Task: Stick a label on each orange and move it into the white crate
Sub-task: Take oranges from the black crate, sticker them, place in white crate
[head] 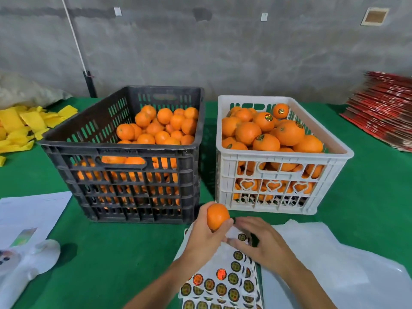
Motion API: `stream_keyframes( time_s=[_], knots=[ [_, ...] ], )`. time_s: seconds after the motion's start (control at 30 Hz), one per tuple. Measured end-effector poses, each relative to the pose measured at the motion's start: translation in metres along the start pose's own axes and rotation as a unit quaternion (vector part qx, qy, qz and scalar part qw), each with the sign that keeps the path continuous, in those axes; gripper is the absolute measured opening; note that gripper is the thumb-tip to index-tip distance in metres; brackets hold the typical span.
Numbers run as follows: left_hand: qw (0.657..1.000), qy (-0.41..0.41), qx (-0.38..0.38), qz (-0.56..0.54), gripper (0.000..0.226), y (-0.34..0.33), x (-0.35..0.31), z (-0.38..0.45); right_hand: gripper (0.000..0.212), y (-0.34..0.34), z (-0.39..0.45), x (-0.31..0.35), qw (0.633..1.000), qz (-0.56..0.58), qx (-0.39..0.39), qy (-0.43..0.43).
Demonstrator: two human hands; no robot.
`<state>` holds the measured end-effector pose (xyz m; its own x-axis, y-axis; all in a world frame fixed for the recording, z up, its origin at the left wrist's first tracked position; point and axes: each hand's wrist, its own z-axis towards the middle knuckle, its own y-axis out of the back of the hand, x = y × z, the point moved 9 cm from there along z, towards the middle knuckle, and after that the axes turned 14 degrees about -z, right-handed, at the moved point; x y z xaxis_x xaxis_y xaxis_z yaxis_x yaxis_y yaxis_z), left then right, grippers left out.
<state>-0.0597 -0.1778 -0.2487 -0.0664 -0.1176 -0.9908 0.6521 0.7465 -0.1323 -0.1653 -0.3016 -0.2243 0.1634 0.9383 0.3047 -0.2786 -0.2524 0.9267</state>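
- Orange (217, 216): round, bright, smooth-skinned, unlabelled on the side showing; gripped by the left hand (205, 237) above the table (100, 253), just in front of the gap between the two crates; fingers (226, 224) curled round its underside, thumb up its left flank.
- Right hand (260, 241) just right of the orange, palm down over the top of the label sheet (225, 284); fingers loosely bent and close together around a round dark-and-gold label (242, 237) on a lifted white strip; cannot tell whether pinching it or only touching.
- Label sheet lying flat beneath both wrists; rows of round stickers, mostly dark with gold, two reddish-orange.
- White crate (278, 188) ahead and right, heaped above the rim with oranges; several showing the same round labels on top; heart-shaped cut-outs in the near wall.
- Black crate (133, 186) ahead and left, just beside the white one; filled with smaller, unlabelled oranges piled toward its far right corner.
- White plastic bag (334, 259) spread under and right of the right forearm.
- Papers (29, 212) at the near left edge; yellow pieces (24, 126) scattered far left; stack of red flat cartons (385, 112) far right; grey wall behind.
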Motion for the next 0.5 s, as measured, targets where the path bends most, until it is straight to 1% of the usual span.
stream_keyframes(
  time_s=[0.07,0.17,0.3,0.43,0.5],
  knots=[
    [1.0,-0.011,-0.025,-0.004,0.072,0.006,0.009,-0.001,0.075,-0.015,-0.005,-0.009,0.999,-0.033,0.034,0.002],
    [0.999,-0.02,-0.036,-0.006,0.083,0.01,0.015,0.0,0.074,-0.02,-0.007,-0.014,0.999,-0.035,0.038,0.001],
    [0.998,-0.026,-0.042,-0.023,0.076,0.013,0.018,0.001,0.052,-0.019,-0.009,-0.01,1.0,-0.006,0.014,0.014],
    [0.999,-0.022,-0.04,-0.024,0.076,0.013,0.018,0.001,0.02,-0.021,-0.009,-0.023,0.992,0.116,-0.003,-0.047],
    [0.999,-0.021,-0.035,-0.014,0.073,0.012,0.017,0.0,0.012,-0.024,-0.008,-0.029,0.983,0.167,0.002,-0.079]
  ],
)
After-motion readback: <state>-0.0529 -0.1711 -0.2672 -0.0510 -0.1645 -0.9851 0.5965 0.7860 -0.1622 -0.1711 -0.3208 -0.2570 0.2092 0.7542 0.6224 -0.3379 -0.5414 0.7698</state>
